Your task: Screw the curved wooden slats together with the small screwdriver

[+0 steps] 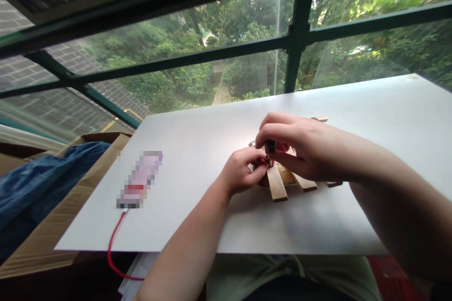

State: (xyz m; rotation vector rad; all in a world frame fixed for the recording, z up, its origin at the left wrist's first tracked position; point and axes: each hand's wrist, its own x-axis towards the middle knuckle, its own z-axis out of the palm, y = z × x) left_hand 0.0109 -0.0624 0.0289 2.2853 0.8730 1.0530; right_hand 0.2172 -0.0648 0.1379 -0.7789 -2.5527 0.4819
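Observation:
A small wooden piece made of flat slats (276, 184) lies on the white board (197, 150) in front of me. My right hand (300, 146) hovers over it, fingers pinched on a small dark tool (270, 146) held upright. My left hand (243, 169) is closed just left of the slats, its fingertips pinching something small and red at the tool's tip. The hands hide most of the wooden piece; a slat end (320, 119) shows beyond the right hand.
A blurred-out flat object (139, 179) with a red cord (115, 244) lies at the board's left. Cardboard (63, 211) and blue cloth (31, 183) sit further left. A window with green bars (300, 33) stands behind the board.

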